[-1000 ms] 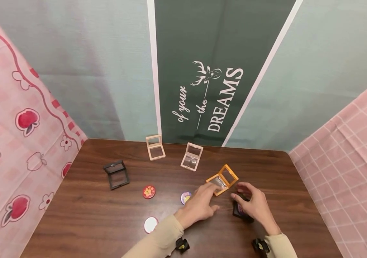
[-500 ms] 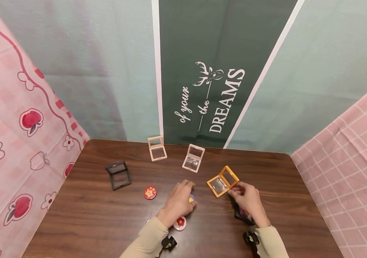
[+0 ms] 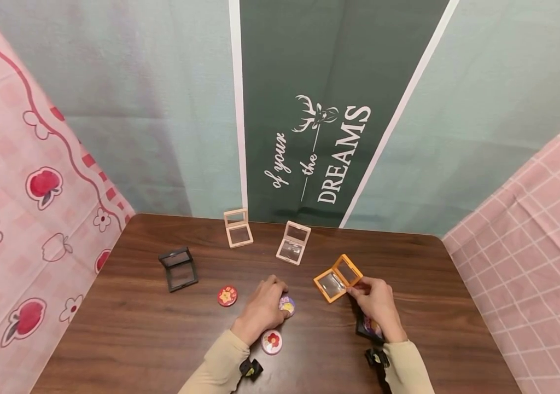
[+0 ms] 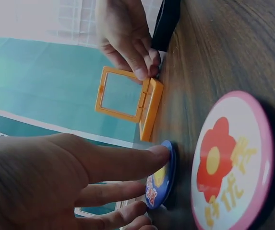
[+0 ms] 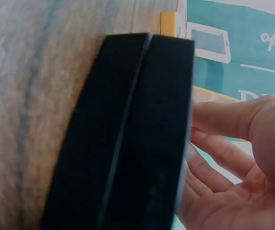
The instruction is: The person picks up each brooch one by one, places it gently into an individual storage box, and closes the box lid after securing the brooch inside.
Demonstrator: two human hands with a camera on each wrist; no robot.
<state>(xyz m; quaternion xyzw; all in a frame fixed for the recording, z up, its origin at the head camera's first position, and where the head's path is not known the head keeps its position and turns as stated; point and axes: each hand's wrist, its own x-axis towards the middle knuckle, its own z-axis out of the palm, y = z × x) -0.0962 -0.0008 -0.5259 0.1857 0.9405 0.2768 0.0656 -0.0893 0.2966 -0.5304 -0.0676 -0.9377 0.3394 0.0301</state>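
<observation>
My left hand (image 3: pixel 262 309) pinches a round purple-blue button badge (image 3: pixel 287 306) lying on the table. Its thumb and fingers sit at opposite edges of the badge in the left wrist view. A white button badge with a red flower (image 4: pixel 214 160) and pink rim lies just nearer than this hand. My right hand (image 3: pixel 377 303) pinches the hinge-side corner of an orange display frame (image 4: pixel 149 112), which stands spread apart with a transparent film in each half. Below that hand lies a closed black display frame (image 5: pixel 147 134) with a purple picture, partly hidden by the hand and wrist.
A red button badge with a yellow star (image 3: pixel 227 296) lies left of my left hand. Farther back stand an unfolded black frame (image 3: pixel 182 285), a beige frame (image 3: pixel 231 242) and a pale pink frame (image 3: pixel 287 260). Curtains border the wooden table (image 3: pixel 127 328) at back and sides.
My left hand has left the orange frame and moved left onto the purple-blue badge. My right hand has shifted from above the black frame to the orange frame's corner. The flower badge has come into view.
</observation>
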